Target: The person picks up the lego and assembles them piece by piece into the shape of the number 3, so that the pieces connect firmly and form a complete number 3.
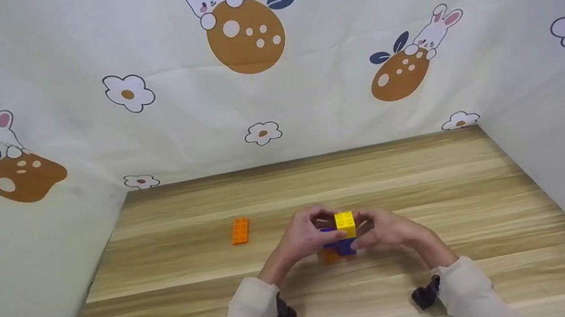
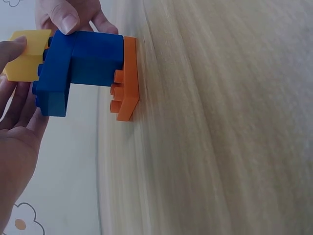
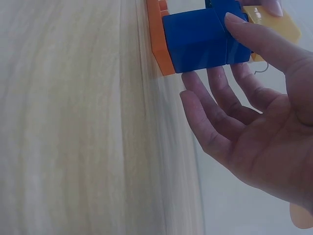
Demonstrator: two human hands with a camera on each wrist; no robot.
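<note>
A small stack of toy building bricks stands on the wooden table between the two hands. At its bottom is an orange plate, with a blue brick on it. A longer blue brick lies across that one and juts out to the left. On top sits a yellow brick, pinched between the thumb and fingers of my left hand. From the other side, my right hand holds the blue bricks, its thumb on the upper one and fingertips against the opposite side.
A second orange plate lies loose on the wooden tabletop, left of the hands. Pale cloth walls with rabbit and flower prints close off the back and both sides. A black wrist device shows at the left sleeve.
</note>
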